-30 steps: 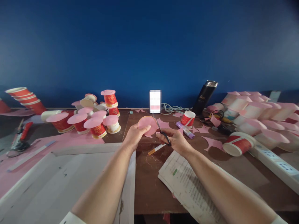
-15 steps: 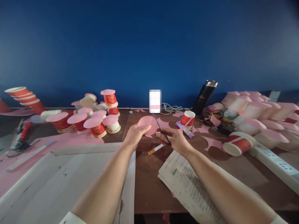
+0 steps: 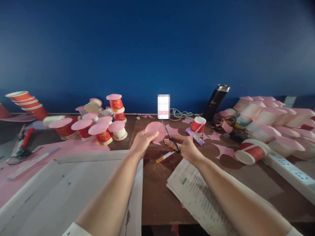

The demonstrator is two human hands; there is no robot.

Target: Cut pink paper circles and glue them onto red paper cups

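A round pink paper disc (image 3: 154,131) is pinched by my left hand (image 3: 142,142), its thumb lying on top. My right hand (image 3: 185,148) is closed round black-handled scissors (image 3: 175,144), whose blades point up and away at the disc's right edge. Pink paper scraps (image 3: 172,129) lie on the brown table beyond the scissors. Below the hands rests a cigarette-like stick (image 3: 162,158) with an orange end. A red and white paper cup (image 3: 198,125) and a purple tube (image 3: 195,137) are to the right of my right hand.
Cups with pink discs (image 3: 99,131) stand at left, beside stacked cups (image 3: 29,103). A white board (image 3: 86,190), printed sheets (image 3: 197,193), a power strip (image 3: 292,170), a black flask (image 3: 215,103), a bright phone screen (image 3: 163,106) and piled pink-topped cups (image 3: 270,118) surround my arms.
The disc has tilted or shifted very slightly between my hands. Otherwise both hands hold nearly the same place.
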